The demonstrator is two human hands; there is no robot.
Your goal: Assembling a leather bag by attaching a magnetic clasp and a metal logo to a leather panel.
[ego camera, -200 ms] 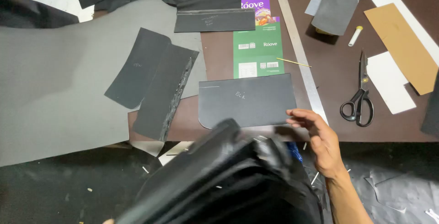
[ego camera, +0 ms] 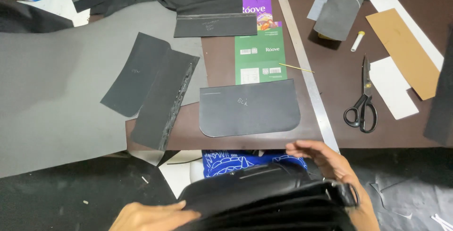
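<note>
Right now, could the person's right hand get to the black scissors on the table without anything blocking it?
Probably yes. The right hand hovers open at the table edge, and the scissors lie just beyond it, with only bare brown tabletop between them. The metal ruler lies off to the side.

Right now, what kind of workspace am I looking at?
Most likely a small leather or bag-making workshop: cut dark pattern pieces lie on the brown table beside a metal ruler and scissors, and both hands hold a black bag.

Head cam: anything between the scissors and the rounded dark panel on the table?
Yes: the long metal ruler runs diagonally between the scissors and the rounded dark panel, on the brown table, in the head view.
</note>
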